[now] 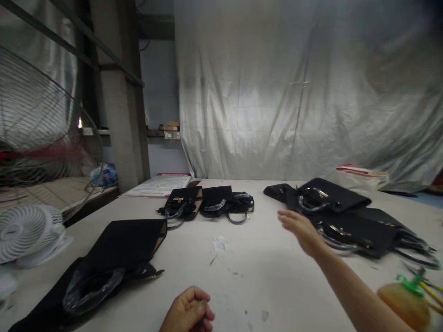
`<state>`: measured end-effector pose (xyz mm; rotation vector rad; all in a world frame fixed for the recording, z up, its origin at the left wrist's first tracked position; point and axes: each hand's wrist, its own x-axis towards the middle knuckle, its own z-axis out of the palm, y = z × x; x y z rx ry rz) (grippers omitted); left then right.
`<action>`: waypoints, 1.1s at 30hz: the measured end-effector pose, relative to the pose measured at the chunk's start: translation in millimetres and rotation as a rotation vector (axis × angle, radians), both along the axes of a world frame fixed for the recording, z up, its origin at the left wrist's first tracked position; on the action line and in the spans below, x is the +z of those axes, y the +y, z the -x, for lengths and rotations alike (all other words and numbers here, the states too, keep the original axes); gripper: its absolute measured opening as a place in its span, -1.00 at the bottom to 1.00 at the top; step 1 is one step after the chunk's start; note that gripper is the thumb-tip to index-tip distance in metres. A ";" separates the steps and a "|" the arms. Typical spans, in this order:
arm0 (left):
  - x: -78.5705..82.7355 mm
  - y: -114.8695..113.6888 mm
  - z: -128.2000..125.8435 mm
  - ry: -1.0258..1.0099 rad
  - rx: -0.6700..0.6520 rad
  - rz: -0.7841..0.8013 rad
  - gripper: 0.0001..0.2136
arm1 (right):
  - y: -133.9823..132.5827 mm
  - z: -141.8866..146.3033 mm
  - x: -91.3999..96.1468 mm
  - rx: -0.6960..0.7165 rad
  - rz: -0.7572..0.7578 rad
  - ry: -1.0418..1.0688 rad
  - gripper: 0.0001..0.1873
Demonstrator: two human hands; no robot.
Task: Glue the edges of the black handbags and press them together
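Observation:
My left hand (190, 310) is at the bottom middle, low over the white table, its fingers curled in and no object showing in them. My right hand (300, 230) reaches forward with fingers stretched out and holds nothing. Closest to it is a pile of black handbags on the right, with an upper handbag (332, 196) and a lower handbag (360, 230); their handles are wrapped in clear plastic. Left of my left hand lies a large black handbag (126, 242), its handle also in plastic. Two more, a handbag with gold hardware (183, 200) and another handbag (216, 198), stand farther back.
A small white fan (29, 233) stands at the left edge, with a large wire fan guard (38, 101) behind it. An orange bottle with a green top (404, 302) is at lower right. Printed sheets (155, 185) and a plastic scrap (219, 243) lie on the table (256, 286).

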<state>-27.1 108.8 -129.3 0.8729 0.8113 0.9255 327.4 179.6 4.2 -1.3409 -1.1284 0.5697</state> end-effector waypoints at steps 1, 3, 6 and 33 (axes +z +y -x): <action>-0.8 -0.3 0.1 0.006 -0.003 -0.011 -0.49 | 0.9 16.2 -22.1 0.108 0.085 -0.044 -0.59; -2.5 -1.7 0.7 0.018 -0.002 -0.027 -0.48 | 2.6 47.3 -61.1 0.311 0.215 -0.140 -0.65; -4.4 -3.8 1.6 0.062 0.003 -0.034 -0.49 | 7.0 79.6 -102.4 0.462 0.261 -0.263 -0.75; 28.9 292.6 -289.6 1.197 0.096 -0.565 -0.78 | 36.8 57.4 -149.2 0.341 0.137 -0.442 -0.77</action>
